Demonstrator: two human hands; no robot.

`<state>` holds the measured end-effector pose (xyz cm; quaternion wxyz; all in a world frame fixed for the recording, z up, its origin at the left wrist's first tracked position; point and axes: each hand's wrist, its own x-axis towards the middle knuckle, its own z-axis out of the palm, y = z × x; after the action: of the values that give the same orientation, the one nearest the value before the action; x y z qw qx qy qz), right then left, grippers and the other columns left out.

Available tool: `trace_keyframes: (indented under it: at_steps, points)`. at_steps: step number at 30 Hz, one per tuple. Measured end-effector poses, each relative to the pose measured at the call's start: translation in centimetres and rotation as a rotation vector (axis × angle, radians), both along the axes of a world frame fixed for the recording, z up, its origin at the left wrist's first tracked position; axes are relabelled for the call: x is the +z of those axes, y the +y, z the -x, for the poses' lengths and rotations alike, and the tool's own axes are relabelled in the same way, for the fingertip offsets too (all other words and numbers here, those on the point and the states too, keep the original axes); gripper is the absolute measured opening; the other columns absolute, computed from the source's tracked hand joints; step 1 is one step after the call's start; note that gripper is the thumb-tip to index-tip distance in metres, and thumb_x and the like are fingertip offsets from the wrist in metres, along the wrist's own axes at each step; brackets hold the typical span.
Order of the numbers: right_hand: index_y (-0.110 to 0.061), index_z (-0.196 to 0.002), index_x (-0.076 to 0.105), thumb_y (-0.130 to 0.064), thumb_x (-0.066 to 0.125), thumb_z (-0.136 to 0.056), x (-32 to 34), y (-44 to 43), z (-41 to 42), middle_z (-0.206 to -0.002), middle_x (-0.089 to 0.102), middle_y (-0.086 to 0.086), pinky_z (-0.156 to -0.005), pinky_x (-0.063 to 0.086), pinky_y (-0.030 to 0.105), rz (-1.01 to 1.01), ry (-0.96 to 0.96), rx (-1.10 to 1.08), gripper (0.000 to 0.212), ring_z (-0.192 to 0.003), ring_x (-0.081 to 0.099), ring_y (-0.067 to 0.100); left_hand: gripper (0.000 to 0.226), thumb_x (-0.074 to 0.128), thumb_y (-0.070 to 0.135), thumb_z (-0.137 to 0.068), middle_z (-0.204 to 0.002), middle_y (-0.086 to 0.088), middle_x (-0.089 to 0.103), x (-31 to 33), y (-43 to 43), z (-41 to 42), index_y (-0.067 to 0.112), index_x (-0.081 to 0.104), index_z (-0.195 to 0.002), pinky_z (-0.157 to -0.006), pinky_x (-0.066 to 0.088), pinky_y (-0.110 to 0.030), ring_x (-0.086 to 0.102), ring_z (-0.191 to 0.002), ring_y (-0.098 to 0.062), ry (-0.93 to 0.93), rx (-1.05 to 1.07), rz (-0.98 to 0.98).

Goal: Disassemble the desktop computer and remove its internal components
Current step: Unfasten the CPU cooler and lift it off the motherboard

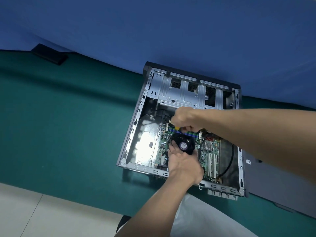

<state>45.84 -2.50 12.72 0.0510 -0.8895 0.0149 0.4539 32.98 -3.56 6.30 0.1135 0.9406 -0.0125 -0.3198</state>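
Observation:
An open desktop computer case (135,127) lies flat on a green table, its green motherboard (209,151) exposed. A black CPU cooler fan (183,144) sits on the board near the middle. My left hand (183,165) holds the fan from below, fingers curled against its near side. My right hand (184,119) reaches in from the right and grips a screwdriver with a yellow and black handle (177,128), its tip pointing down at the fan's far edge. The tip itself is hidden.
A silver drive cage (181,93) fills the far end of the case. The case's left bay (145,144) is bare metal. A black cable (230,161) loops at the right. A grey side panel (266,182) lies to the right; a black flat object (49,53) lies far left.

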Motion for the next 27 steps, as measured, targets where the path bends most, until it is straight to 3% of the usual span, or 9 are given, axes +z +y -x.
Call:
trace_keyframes:
  at_steps: [3,6,9,12,14,18,22,25,27]
  points:
    - [-0.001,-0.092,0.053,-0.015,0.037,-0.101,0.2,-0.3,0.0,-0.079,0.054,0.006,-0.046,0.029,0.023,0.058,0.011,0.142,0.023,-0.051,0.034,0.013,0.053,0.041,0.043,-0.095,-0.149,-0.044,0.002,0.0,-0.1,0.0,0.027,0.031,-0.144,-0.114,0.014,-0.058,-0.003,-0.14,-0.058,0.0,0.022,0.023]
    - [-0.012,-0.068,0.046,-0.018,0.048,-0.096,0.8,-0.5,0.5,-0.069,0.05,0.001,-0.048,0.035,0.025,0.077,-0.184,0.664,0.028,-0.057,0.045,0.016,0.053,0.039,0.043,-0.096,-0.151,-0.041,0.01,0.0,-0.1,0.0,0.026,0.031,-0.145,-0.114,0.013,-0.06,0.0,-0.14,-0.059,0.001,-0.007,-0.003]
    - [-0.013,-0.066,0.04,-0.023,0.049,-0.097,1.1,-0.6,1.0,-0.061,0.046,0.002,-0.039,0.03,0.024,0.129,-0.362,1.193,0.034,-0.05,0.044,0.013,0.055,0.036,0.044,-0.096,-0.153,-0.032,0.022,-0.1,-0.2,-0.1,0.028,0.029,-0.148,-0.113,0.013,-0.06,0.004,-0.14,-0.057,-0.008,-0.053,-0.042]
    - [-0.009,-0.079,0.052,-0.025,0.047,-0.1,0.7,0.0,1.3,-0.059,0.048,0.005,-0.047,0.044,0.028,0.111,-0.437,1.544,0.027,-0.052,0.053,0.018,0.049,0.041,0.044,-0.094,-0.148,-0.027,0.033,0.2,-0.1,0.0,0.027,0.04,-0.14,-0.112,0.015,-0.057,0.014,-0.139,-0.051,-0.037,-0.036,-0.04]
    - [-0.009,-0.072,0.049,-0.016,0.051,-0.096,0.8,0.3,1.1,-0.058,0.046,0.004,-0.044,0.042,0.027,0.017,-0.415,1.454,0.025,-0.052,0.053,0.019,0.049,0.042,0.043,-0.094,-0.149,-0.028,0.031,0.2,0.0,0.1,0.027,0.04,-0.14,-0.114,0.014,-0.057,0.011,-0.14,-0.05,-0.03,-0.028,-0.03]
    - [-0.014,-0.062,0.042,-0.031,0.069,-0.087,1.0,0.1,0.8,-0.059,0.048,0.0,-0.042,0.032,0.021,-0.134,-0.219,0.733,0.04,-0.05,0.047,0.014,0.053,0.04,0.044,-0.095,-0.15,-0.034,0.024,0.3,0.0,0.1,0.028,0.035,-0.145,-0.112,0.02,-0.056,0.011,-0.14,-0.053,-0.005,-0.006,-0.01]
    - [-0.003,-0.084,0.053,-0.02,0.047,-0.101,0.2,0.0,0.9,-0.063,0.043,0.002,-0.036,0.028,0.019,-0.066,-0.036,-0.025,0.024,-0.046,0.033,0.013,0.046,0.04,0.044,-0.095,-0.15,-0.041,0.014,0.2,0.0,0.2,0.027,0.042,-0.137,-0.113,0.019,-0.056,0.007,-0.14,-0.055,0.006,0.029,-0.003]
    - [0.006,-0.113,0.053,-0.01,0.039,-0.101,-0.6,0.3,1.3,-0.084,0.049,0.007,-0.046,0.034,0.023,0.079,0.062,0.151,0.024,-0.054,0.035,0.013,0.043,0.042,0.042,-0.094,-0.145,-0.029,0.034,0.2,-0.1,0.3,0.026,0.045,-0.134,-0.109,0.026,-0.054,0.02,-0.137,-0.049,-0.025,0.009,-0.018]
    - [0.001,-0.099,0.055,-0.013,0.04,-0.099,-0.5,0.4,1.6,-0.091,0.053,0.008,-0.052,0.038,0.024,0.123,-0.064,0.462,0.021,-0.062,0.046,0.015,0.049,0.044,0.042,-0.092,-0.14,-0.023,0.04,0.1,-0.1,0.3,0.027,0.042,-0.139,-0.105,0.03,-0.052,0.024,-0.132,-0.045,-0.052,-0.004,-0.029]
